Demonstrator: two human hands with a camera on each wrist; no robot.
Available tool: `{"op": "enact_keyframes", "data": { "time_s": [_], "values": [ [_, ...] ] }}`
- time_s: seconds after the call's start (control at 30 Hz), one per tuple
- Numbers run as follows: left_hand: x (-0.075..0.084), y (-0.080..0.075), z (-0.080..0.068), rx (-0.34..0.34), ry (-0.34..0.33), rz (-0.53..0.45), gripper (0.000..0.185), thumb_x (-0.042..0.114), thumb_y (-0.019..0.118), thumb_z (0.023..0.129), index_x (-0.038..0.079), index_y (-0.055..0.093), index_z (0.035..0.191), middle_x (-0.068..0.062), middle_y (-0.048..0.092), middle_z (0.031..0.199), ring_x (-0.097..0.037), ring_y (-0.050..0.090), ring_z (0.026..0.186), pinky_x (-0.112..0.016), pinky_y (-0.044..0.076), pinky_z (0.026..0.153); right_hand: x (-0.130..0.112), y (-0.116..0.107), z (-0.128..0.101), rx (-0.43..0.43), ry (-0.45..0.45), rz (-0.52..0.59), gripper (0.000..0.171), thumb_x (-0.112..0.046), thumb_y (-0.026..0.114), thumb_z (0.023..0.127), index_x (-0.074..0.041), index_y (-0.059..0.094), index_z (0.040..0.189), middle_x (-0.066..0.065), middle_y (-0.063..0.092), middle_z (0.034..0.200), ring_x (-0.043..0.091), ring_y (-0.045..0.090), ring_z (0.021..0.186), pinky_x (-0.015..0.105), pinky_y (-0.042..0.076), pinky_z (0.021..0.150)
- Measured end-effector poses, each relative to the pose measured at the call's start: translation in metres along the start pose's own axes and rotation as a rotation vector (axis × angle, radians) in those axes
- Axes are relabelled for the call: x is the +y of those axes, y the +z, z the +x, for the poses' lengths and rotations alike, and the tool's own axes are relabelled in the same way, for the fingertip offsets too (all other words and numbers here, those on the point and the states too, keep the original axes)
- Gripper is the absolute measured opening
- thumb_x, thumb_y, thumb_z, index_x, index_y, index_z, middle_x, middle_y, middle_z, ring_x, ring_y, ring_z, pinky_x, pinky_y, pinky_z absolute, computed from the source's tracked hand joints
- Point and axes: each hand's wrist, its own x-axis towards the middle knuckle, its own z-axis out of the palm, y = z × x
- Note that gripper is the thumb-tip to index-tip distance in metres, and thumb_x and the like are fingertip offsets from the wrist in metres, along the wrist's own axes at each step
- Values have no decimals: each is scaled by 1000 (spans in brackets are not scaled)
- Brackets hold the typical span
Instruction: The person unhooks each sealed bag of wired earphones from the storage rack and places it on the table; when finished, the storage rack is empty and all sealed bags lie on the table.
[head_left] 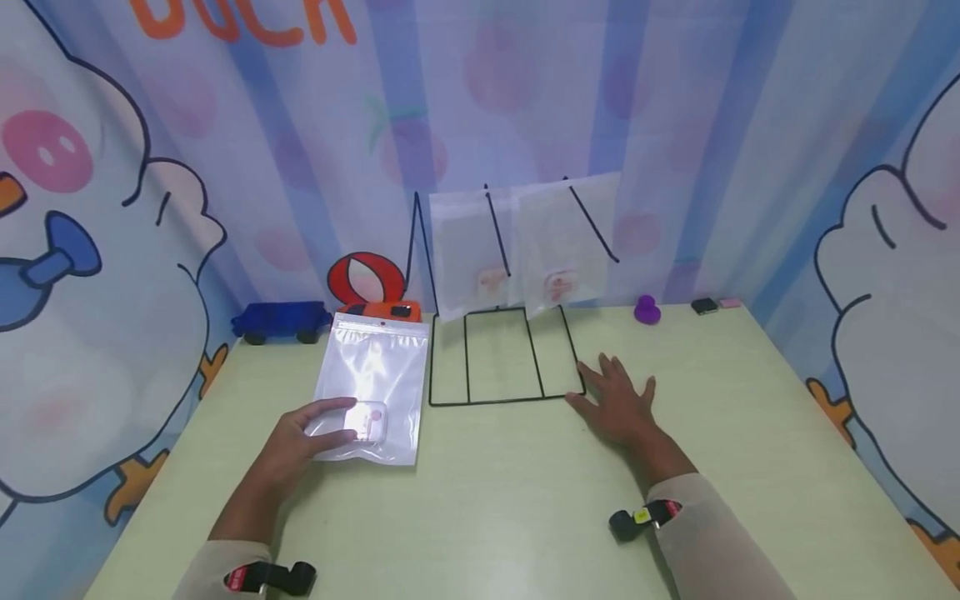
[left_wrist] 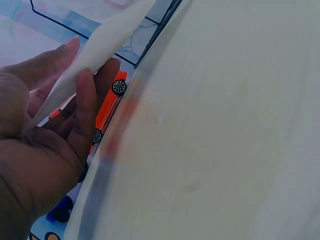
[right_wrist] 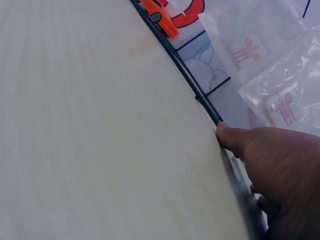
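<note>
Now left hand (head_left: 300, 437) pinching the pouch (head_left: 371, 387); right hand (head_left: 618, 404) flat, fingers spread, beside the wire rack (head_left: 498, 358).

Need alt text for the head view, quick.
A left hand pinches the lower edge of a shiny zip-top plastic pouch on a pale green table. The right hand lies flat beside a black wire rack holding two similar pouches.

A staged recording booth rather than a lived-in room. Shown by printed cartoon-duck backdrop curtains (head_left: 112, 275) closing in a pale green tabletop (head_left: 487, 492) on three sides. Set out along the back edge like props: a black wire display rack (head_left: 498, 358), a blue toy truck (head_left: 279, 322) and an orange toy car (head_left: 380, 311).
</note>
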Motion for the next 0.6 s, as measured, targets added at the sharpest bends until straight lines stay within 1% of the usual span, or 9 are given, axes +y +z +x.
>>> {"op": "enact_keyframes", "data": {
  "time_s": [0.23,0.33,0.43,0.6],
  "values": [
    [2,1,1,-1,-62,-18,65,22,88,93,18,65,153,-16,21,184,-46,7,171,-76,7,134,-1,1,0,-3,1,-3,73,-56,52,111,-19,35,172,22,16,183,46,6,171,86,-14,124],
    [3,2,1,1,-83,-16,65,23,88,93,20,65,153,-15,20,184,-47,6,171,-77,7,133,-1,1,0,-4,-2,-13,74,-57,52,111,-19,35,172,23,16,182,47,6,171,87,-13,123],
    [2,3,2,1,-97,-11,64,25,89,93,21,66,152,-14,22,184,-46,7,171,-77,7,133,0,2,1,-4,-1,-11,74,-57,52,111,-19,35,172,23,16,183,46,6,171,87,-13,123],
    [0,5,3,-12,-92,-3,64,25,90,92,20,66,152,-15,26,182,-46,10,171,-77,8,133,1,2,1,1,-6,-1,74,-57,52,110,-19,36,172,23,16,182,47,7,171,86,-13,124]
  ]
}}
